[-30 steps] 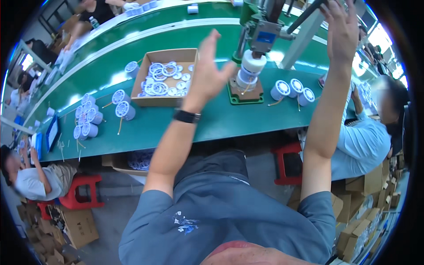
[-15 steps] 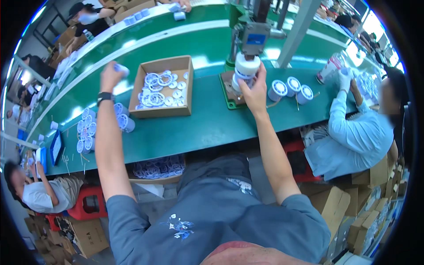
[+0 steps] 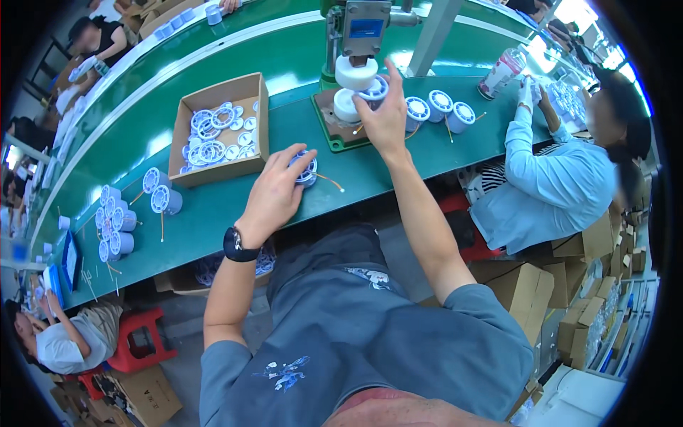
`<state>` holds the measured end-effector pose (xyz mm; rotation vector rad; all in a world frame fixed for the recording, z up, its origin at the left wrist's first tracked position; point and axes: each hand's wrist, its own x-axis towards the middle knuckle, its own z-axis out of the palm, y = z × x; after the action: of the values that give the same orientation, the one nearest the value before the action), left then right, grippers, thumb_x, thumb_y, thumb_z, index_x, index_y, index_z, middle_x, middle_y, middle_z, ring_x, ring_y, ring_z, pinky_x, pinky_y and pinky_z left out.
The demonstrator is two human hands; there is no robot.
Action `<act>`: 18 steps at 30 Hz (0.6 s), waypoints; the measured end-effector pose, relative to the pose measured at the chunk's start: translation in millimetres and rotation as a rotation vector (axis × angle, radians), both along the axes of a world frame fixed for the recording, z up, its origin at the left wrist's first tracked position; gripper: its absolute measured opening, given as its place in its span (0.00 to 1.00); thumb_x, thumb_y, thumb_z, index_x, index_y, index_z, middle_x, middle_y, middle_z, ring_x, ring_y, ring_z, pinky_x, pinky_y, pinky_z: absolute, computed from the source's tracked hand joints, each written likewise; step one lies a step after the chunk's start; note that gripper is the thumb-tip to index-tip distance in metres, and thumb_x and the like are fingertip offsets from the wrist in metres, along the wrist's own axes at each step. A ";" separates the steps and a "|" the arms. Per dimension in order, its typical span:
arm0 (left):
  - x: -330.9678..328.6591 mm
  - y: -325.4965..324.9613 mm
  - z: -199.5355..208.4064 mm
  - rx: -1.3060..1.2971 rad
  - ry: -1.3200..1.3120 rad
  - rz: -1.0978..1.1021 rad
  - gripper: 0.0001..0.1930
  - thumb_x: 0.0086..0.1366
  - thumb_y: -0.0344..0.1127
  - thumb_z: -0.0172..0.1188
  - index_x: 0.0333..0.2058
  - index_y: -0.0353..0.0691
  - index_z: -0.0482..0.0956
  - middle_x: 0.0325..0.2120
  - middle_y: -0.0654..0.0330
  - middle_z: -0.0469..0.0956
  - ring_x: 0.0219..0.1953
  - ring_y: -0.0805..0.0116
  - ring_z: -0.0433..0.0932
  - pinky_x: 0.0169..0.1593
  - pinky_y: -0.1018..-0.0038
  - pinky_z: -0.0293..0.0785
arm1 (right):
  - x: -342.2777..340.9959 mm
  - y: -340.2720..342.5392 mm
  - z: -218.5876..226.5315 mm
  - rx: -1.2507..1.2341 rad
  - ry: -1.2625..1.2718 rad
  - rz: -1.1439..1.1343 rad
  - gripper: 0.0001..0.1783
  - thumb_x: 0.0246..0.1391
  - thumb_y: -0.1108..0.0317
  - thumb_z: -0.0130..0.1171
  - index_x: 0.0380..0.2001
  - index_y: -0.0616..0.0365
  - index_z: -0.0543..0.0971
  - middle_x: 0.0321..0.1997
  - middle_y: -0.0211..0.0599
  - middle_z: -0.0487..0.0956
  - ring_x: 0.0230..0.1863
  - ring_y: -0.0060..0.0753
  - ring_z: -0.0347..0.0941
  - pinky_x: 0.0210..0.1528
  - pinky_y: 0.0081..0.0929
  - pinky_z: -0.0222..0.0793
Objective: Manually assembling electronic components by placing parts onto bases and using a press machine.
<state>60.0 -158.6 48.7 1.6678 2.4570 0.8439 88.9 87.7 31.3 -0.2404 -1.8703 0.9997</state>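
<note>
At the press (image 3: 365, 43), right hand (image 3: 386, 119) grips 1 cylinder (image 3: 375, 88), left hand (image 3: 273, 192) a 2nd cylinder (image 3: 309, 173).

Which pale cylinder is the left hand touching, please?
The pale cylinder right of the cardboard box, left of the press; only it touches the left hand.

On the tabletop (image 3: 203, 224), a box (image 3: 224, 171) of rings (image 3: 206, 128) lies left of the press (image 3: 366, 28). Cylinders (image 3: 166, 201) stand left of the box; three others (image 3: 440, 105) right of the press, a jar (image 3: 501, 73) farther right. Another cylinder (image 3: 306, 172) is under the left fingers (image 3: 286, 154).
</note>
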 end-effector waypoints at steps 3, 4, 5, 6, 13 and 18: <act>-0.7 1.2 -12.9 0.187 -0.068 0.053 0.29 0.52 0.21 0.61 0.56 0.38 0.72 0.60 0.50 0.67 0.59 0.50 0.69 0.60 0.65 0.68 | 18.9 5.1 -5.1 -0.023 -0.027 -0.158 0.39 0.44 0.73 0.68 0.61 0.63 0.65 0.49 0.54 0.75 0.51 0.52 0.73 0.53 0.40 0.70; 6.1 -2.4 -12.3 0.251 -0.064 0.106 0.27 0.53 0.20 0.60 0.55 0.38 0.73 0.59 0.51 0.69 0.58 0.50 0.70 0.59 0.65 0.68 | 27.4 7.2 -9.4 -0.022 -0.032 -0.162 0.39 0.44 0.73 0.68 0.61 0.63 0.65 0.49 0.54 0.75 0.51 0.52 0.73 0.53 0.40 0.70; 13.0 -7.3 -11.7 0.313 -0.059 0.164 0.26 0.54 0.20 0.58 0.54 0.37 0.74 0.57 0.51 0.70 0.57 0.51 0.71 0.59 0.65 0.69 | 37.5 9.8 -14.5 0.079 -0.053 -0.190 0.36 0.44 0.73 0.68 0.59 0.63 0.67 0.49 0.54 0.75 0.51 0.53 0.73 0.54 0.41 0.69; 15.5 -12.8 -9.9 0.373 -0.045 0.230 0.24 0.54 0.19 0.56 0.53 0.37 0.75 0.56 0.51 0.71 0.56 0.51 0.72 0.59 0.65 0.69 | 45.0 11.4 -18.5 0.176 -0.066 -0.208 0.34 0.45 0.72 0.68 0.57 0.63 0.69 0.49 0.54 0.75 0.51 0.54 0.72 0.54 0.41 0.68; 24.8 -92.5 -16.7 0.541 0.118 0.540 0.19 0.56 0.18 0.53 0.47 0.35 0.78 0.48 0.52 0.77 0.52 0.53 0.75 0.58 0.64 0.69 | 81.1 38.7 -29.9 0.489 -0.250 -0.231 0.24 0.47 0.69 0.67 0.49 0.61 0.76 0.52 0.48 0.75 0.54 0.53 0.69 0.58 0.43 0.64; -16.7 -161.0 -22.3 0.530 0.345 0.972 0.16 0.59 0.23 0.57 0.47 0.35 0.79 0.49 0.51 0.75 0.51 0.51 0.74 0.57 0.63 0.69 | 83.7 45.3 -38.5 0.510 -0.291 -0.159 0.24 0.48 0.70 0.65 0.51 0.59 0.77 0.55 0.48 0.75 0.57 0.53 0.68 0.61 0.43 0.61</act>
<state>43.3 -319.6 26.4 0.5780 3.5580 1.4744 172.5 133.1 -7.2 -0.2316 -2.2606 0.3700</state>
